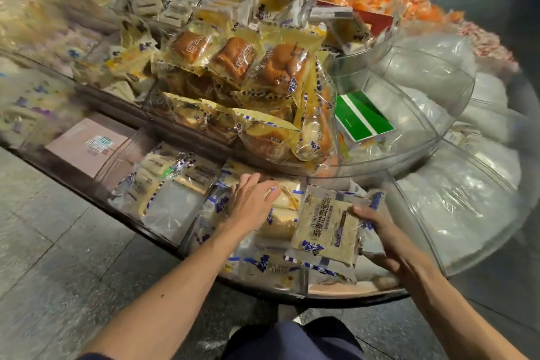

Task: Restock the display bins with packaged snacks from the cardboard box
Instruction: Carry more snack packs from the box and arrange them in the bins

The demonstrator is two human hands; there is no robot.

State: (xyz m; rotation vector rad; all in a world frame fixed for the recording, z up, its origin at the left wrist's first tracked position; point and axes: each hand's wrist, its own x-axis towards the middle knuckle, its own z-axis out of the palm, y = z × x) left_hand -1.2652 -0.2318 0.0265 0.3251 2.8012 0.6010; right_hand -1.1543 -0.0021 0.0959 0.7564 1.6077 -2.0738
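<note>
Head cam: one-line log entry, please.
left hand: resting on packs in front bin | right hand: gripping toast pack

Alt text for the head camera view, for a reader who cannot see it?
A person's right hand holds a pale bread packet over a clear display bin, while the left hand rests flat on packets already in it. Behind, brown buns in yellow wrappers are piled high, with a green box to their right.
</note>
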